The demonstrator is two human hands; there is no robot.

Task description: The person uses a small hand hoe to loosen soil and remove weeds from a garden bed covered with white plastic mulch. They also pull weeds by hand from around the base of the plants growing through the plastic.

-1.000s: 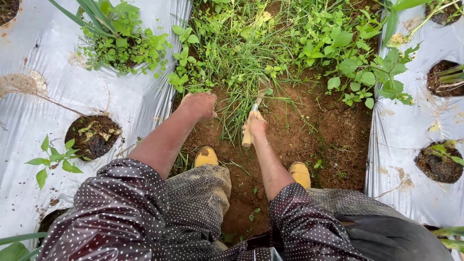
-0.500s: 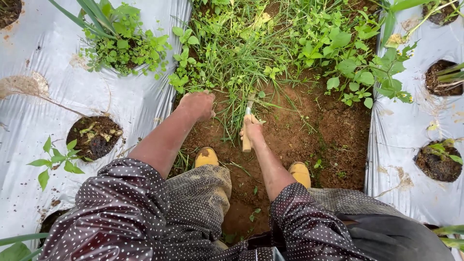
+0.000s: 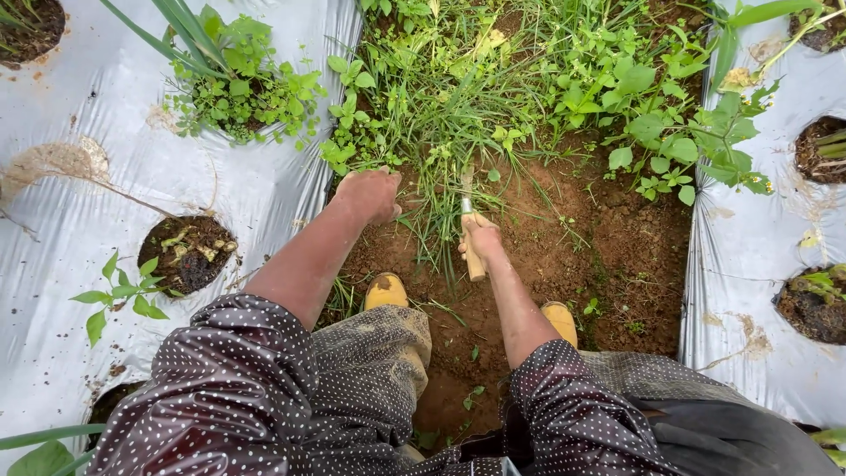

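My right hand [image 3: 482,235] grips the wooden handle of a small hand hoe [image 3: 472,252]; its metal neck points forward into a clump of long grass [image 3: 445,167], and the blade is hidden among the blades of grass. My left hand [image 3: 370,192] rests on the red-brown soil [image 3: 608,256] just left of that clump, fingers curled at the grass base; whether it grips any stems is hidden. Both arms wear dark polka-dot sleeves pushed up. Two yellow boot toes [image 3: 386,289] [image 3: 560,319] show below my hands.
Silver plastic mulch sheets [image 3: 106,106] [image 3: 758,300] flank the dirt furrow, with round planting holes [image 3: 187,254] [image 3: 815,304] holding soil and plants. Dense green weeds [image 3: 617,88] fill the furrow ahead. A leafy plant [image 3: 238,88] grows from the left sheet.
My right hand with the hoe shifted slightly forward and back within the grass clump. My left hand stayed at the grass base. The view shifted a little.
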